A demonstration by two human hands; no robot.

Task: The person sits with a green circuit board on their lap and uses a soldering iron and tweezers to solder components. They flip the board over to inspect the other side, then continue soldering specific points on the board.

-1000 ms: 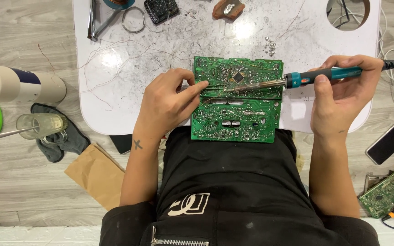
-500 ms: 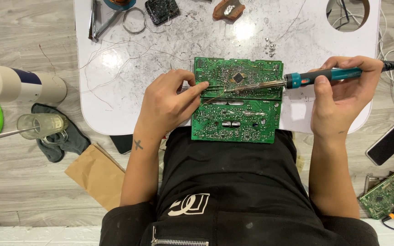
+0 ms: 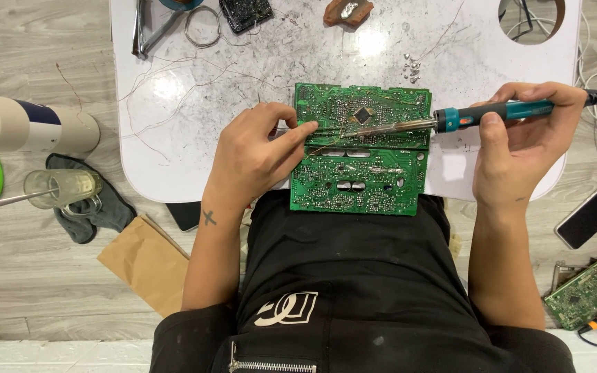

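On the green circuit board (image 3: pixel 361 173), the left hand (image 3: pixel 253 155) is laid with its fingers bent and its fingertips pinched on a thin solder wire (image 3: pixel 326 145), which is held down near the middle of the board. The left forearm is stretched up from the lap, and a small cross mark is seen near the wrist. The right hand (image 3: pixel 519 141) is closed around the teal handle of a soldering iron (image 3: pixel 450 119). The iron is held almost flat, and its metal tip is pointed left, across the top half of the board, close to a small black chip (image 3: pixel 363 115). The right wrist is bent a little, with the thumb pressed under the handle.

The board is laid at the near edge of a white table (image 3: pixel 174 138), partly over the lap. Small blobs of solder (image 3: pixel 411 65) are seen on the table behind the board. A metal ring (image 3: pixel 204 26) and pliers (image 3: pixel 148 29) are seen at the far edge. On the wood floor, a glass cup (image 3: pixel 60 188), a dark cloth (image 3: pixel 95 211) and a brown paper bag (image 3: pixel 148 262) are found to the left. A phone (image 3: pixel 590 216) and another green board (image 3: pixel 589 287) are found to the right.
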